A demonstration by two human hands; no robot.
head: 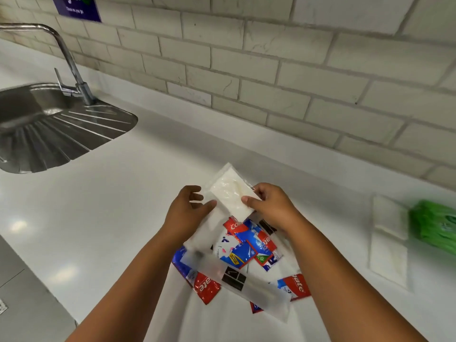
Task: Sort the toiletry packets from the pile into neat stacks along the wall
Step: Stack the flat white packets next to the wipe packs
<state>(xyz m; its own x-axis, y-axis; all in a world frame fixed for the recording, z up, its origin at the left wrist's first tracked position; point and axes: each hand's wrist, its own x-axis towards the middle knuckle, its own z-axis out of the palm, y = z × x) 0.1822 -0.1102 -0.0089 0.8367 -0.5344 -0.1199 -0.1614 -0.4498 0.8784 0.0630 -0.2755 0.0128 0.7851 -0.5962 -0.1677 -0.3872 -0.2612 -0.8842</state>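
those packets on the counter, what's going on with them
A person is sorting a pile of packets on a white counter. The right hand pinches a white packet held above the pile, while the left hand grips a long clear sleeve lying over it. White packets and green ones already lie to the right, near the wall.
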